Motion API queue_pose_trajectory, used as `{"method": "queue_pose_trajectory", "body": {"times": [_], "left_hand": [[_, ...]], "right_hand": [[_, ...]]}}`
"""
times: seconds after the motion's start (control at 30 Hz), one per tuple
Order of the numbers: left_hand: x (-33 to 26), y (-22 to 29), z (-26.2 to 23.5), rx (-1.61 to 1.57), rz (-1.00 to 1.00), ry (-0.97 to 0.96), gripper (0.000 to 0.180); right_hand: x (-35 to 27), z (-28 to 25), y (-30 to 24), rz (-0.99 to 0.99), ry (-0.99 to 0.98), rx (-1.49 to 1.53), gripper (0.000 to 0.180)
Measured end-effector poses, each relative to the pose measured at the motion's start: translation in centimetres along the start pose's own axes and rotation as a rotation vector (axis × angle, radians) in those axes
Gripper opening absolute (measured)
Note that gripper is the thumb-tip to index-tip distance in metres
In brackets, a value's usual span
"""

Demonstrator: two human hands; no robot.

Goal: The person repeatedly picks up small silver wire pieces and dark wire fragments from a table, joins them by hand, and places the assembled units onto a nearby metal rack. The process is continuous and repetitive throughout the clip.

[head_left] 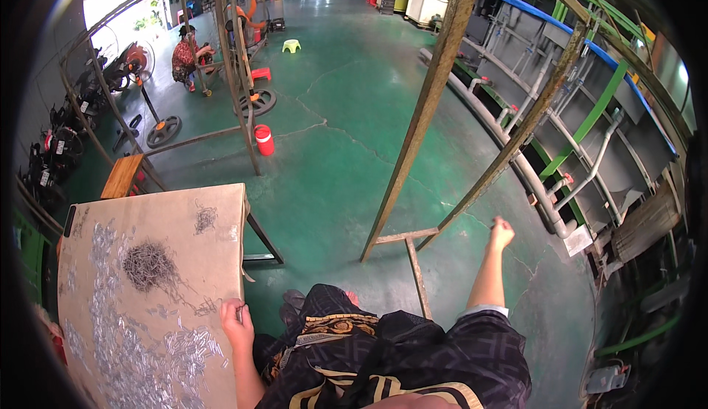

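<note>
dark patterned clothing [398,357] nearest lens, lower centre. left hand [237,323] at near right edge of board table [221,202], fingers pinched on few small metal pieces [240,308]; loose pieces [184,350] spread just left of hand, tangled wire clump [150,265] farther up-left. right hand [501,233] well apart, out right over green floor [332,143], fist closed, contents not discernible. left hand nearer to pieces.
</note>
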State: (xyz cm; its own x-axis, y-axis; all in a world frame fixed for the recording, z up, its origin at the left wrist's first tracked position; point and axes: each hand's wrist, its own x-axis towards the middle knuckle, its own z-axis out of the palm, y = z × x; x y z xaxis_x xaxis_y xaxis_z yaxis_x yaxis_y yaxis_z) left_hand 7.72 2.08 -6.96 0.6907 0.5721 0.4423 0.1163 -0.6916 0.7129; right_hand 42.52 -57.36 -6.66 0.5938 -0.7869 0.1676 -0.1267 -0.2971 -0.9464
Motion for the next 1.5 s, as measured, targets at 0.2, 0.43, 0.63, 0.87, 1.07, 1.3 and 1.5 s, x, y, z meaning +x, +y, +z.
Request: {"method": "queue_pose_trajectory", "body": {"times": [0.2, 0.43, 0.63, 0.87, 1.07, 1.3, 1.5], "left_hand": [[0.0, 0.2, 0.1, 0.028, -0.003, 0.001, 0.013], [0.0, 0.2, 0.2, 0.027, -0.029, 0.007, 0.012], [0.2, 0.5, 0.0, 0.057, -0.004, 0.0, 0.012], [0.3, 0.9, 0.0, 0.076, 0.041, 0.016, 0.011], [0.3, 0.8, -0.1, 0.087, 0.035, -0.002, 0.01], [0.2, 0.6, 0.0, 0.075, 0.02, -0.002, 0.011], [0.3, 0.8, 0.1, 0.068, 0.032, 0.004, 0.01]], "right_hand": [[-4.8, 3.6, 4.6, 0.133, -0.653, -0.109, 0.039], [-5.5, 7.5, 5.3, 0.069, -0.763, -0.163, 0.042], [-4.6, 9.8, 3.9, -0.103, -0.514, -0.337, 0.031], [-5.1, 10.7, 4.1, -0.075, -0.346, -0.325, 0.027], [-5.5, 9.2, 4.2, -0.104, -0.16, -0.295, 0.025], [-7.7, 7.7, 3.5, -0.164, 0.014, -0.306, 0.024], [-7.9, 8.3, 5.6, -0.126, 0.09, -0.235, 0.024]]}}
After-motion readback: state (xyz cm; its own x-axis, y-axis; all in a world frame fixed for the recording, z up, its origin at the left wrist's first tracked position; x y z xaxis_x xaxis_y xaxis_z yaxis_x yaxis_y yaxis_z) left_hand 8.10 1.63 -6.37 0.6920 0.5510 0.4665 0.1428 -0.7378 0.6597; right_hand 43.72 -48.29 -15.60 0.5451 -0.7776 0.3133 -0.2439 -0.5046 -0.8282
